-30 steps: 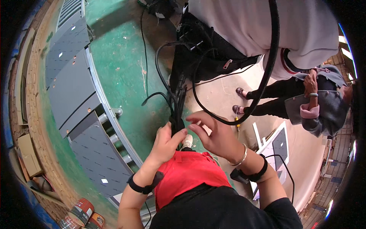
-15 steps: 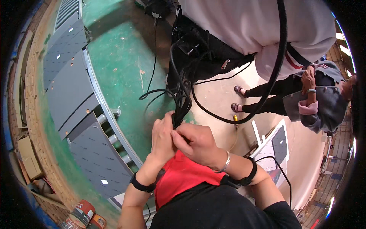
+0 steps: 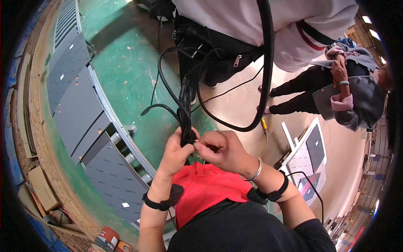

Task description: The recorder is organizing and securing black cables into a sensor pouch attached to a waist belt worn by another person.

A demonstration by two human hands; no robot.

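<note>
A bundle of black cables hangs down in front of my red apron. My left hand is closed around its lower end. My right hand pinches a thin black strip at the side of the bundle; whether it is a strap or a tie is hard to make out. Above, the cables run up to a black waist bag worn by a person in a white top. One thick black cable loops down to the right of the bundle.
Grey panels lie on a roller conveyor to the left. Farther right stands another person in a grey jacket. A yellow-handled tool and white framed panels are on the floor. Cans stand lower left.
My right fingers have drawn back from over the bundle to its right side, and the black strip now shows between my hands. The view has shifted slightly.
</note>
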